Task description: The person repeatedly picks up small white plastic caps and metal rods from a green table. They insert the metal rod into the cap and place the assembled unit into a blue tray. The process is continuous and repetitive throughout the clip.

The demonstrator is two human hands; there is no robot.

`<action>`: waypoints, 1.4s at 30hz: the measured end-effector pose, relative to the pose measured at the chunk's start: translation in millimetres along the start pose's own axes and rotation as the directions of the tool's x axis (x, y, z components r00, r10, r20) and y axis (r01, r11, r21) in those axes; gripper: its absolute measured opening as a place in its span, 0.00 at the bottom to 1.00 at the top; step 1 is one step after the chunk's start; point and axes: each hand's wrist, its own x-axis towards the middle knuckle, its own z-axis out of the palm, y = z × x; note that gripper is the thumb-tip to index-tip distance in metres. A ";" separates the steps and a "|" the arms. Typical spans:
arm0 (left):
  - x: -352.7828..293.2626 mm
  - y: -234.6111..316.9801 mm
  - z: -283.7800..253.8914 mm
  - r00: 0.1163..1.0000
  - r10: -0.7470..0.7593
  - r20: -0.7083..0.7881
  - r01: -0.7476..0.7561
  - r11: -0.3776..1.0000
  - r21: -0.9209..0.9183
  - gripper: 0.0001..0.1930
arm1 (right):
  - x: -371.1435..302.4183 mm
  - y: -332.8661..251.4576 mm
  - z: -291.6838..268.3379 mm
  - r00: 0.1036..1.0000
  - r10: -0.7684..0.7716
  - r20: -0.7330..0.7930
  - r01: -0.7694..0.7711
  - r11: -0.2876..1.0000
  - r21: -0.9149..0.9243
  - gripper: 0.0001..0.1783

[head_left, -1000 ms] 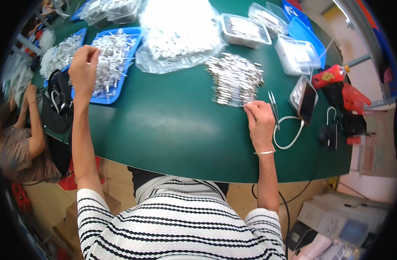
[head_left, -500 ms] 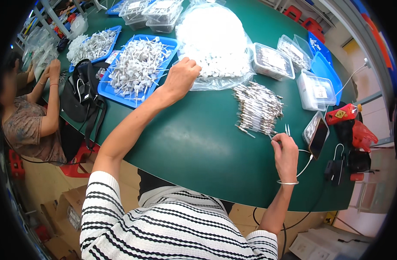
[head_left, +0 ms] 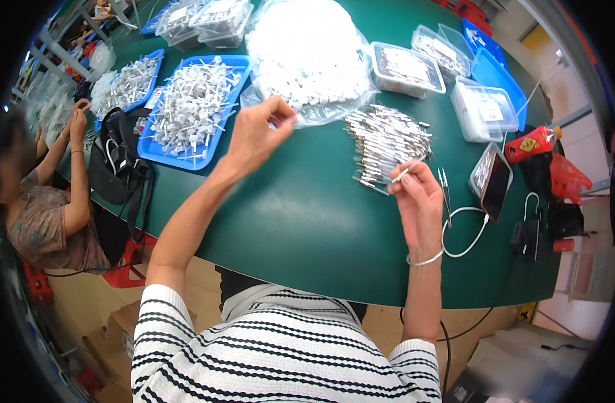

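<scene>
My right hand (head_left: 418, 195) is raised just over the near edge of a pile of thin metal-and-white rods (head_left: 388, 144). Its thumb and fingers pinch one thin rod (head_left: 403, 174), held slanting. My left hand (head_left: 259, 134) is closed in a pinch in front of a large clear bag of small white pieces (head_left: 314, 91). Something whitish shows at its fingertips, too small and blurred to name. Left of that hand is a blue tray (head_left: 141, 146) heaped with white-capped rods (head_left: 193, 111).
Tweezers (head_left: 444, 191) lie beside my right hand. A phone (head_left: 497, 188) rests against a clear box, its white cable (head_left: 470, 252) curling nearby. Lidded plastic boxes (head_left: 408, 70) stand farther back. A black bag (head_left: 116, 158) hangs at the left edge, near a person (head_left: 52, 208) seated there.
My right hand has come up from the pile's near edge with a rod in its fingers. My left hand has drawn back slightly from the bag of white pieces, and the view has shifted.
</scene>
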 end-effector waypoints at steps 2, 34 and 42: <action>-19.5 19.8 17.2 0.983 -0.070 0.172 0.135 0.904 -0.405 0.04 | 1.3 9.6 6.8 0.999 0.049 0.024 -0.052 0.989 0.142 0.08; -53.8 38.6 44.6 0.646 -0.184 0.741 0.761 0.082 -0.643 0.13 | -15.9 33.7 32.8 0.962 -0.262 0.071 0.272 0.930 -0.249 0.08; -56.6 35.6 48.3 0.679 -0.179 0.712 0.732 0.091 -0.675 0.10 | -15.4 34.9 33.9 0.967 -0.255 0.011 0.250 0.934 -0.256 0.07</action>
